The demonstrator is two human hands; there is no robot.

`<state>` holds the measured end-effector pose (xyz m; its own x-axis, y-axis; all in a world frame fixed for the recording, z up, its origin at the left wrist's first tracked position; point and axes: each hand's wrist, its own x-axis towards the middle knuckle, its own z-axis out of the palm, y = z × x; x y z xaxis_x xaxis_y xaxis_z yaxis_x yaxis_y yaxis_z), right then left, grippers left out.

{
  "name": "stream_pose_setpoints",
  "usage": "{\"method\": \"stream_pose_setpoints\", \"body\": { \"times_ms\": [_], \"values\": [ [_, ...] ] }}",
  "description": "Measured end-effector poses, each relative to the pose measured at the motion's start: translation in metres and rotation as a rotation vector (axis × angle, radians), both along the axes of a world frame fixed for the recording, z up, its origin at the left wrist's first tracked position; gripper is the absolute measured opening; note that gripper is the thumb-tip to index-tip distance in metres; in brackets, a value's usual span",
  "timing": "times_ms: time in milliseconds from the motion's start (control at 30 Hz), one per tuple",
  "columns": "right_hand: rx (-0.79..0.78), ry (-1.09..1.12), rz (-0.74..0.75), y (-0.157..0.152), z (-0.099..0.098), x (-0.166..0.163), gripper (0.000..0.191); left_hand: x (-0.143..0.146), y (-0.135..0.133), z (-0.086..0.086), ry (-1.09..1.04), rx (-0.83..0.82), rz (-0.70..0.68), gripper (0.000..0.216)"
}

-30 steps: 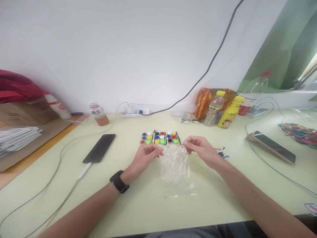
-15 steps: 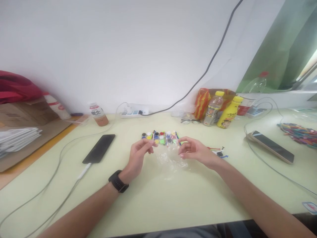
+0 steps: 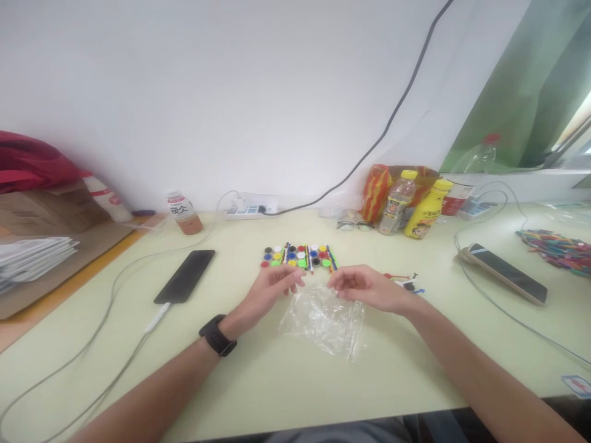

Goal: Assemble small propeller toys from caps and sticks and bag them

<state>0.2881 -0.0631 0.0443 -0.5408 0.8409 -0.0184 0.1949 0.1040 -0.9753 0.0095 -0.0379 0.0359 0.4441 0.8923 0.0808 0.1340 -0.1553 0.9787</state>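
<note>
A crinkled clear plastic bag [image 3: 325, 323] hangs or lies below my fingers, over the near part of the table. My left hand [image 3: 273, 289] is closed in a pinch at the bag's upper left edge. At its upper right edge, my right hand [image 3: 367, 288] pinches the plastic with fingers curled. Just beyond my fingertips, several coloured round discs [image 3: 292, 256] are set out in rows, with bundles of thin coloured plastic sticks [image 3: 331, 258] between and beside them. A few loose coloured pieces [image 3: 409, 285] lie past my right wrist, partly hidden by it.
A black phone [image 3: 185, 277] on a white cable is at left, near a brown drink bottle [image 3: 184, 215]. Two yellow-capped bottles [image 3: 425, 212], glasses [image 3: 354, 226] and a power strip [image 3: 252, 208] stand by the wall. Another phone [image 3: 508, 274] and colourful strands [image 3: 558, 249] lie right.
The bag has come down and toward me, spreading wider below my hands. Both hands have lowered slightly and drawn closer together. The discs and sticks beyond now show uncovered.
</note>
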Motion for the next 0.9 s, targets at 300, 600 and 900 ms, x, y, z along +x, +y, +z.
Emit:
{"method": "stream_pose_setpoints", "body": {
  "times_ms": [300, 600, 900],
  "values": [
    [0.010, -0.162, 0.050, -0.002, 0.015, 0.020, 0.053, -0.003, 0.001, -0.003, -0.066, 0.023, 0.160, 0.028],
    [-0.069, 0.106, -0.073, 0.005, 0.021, 0.034, 0.057, -0.001, 0.006, -0.004, -0.136, -0.007, 0.279, 0.035],
    [-0.050, 0.165, -0.126, 0.004, 0.018, 0.026, 0.052, 0.003, -0.021, 0.005, 0.474, 0.710, 0.092, 0.101]
  ]
}}
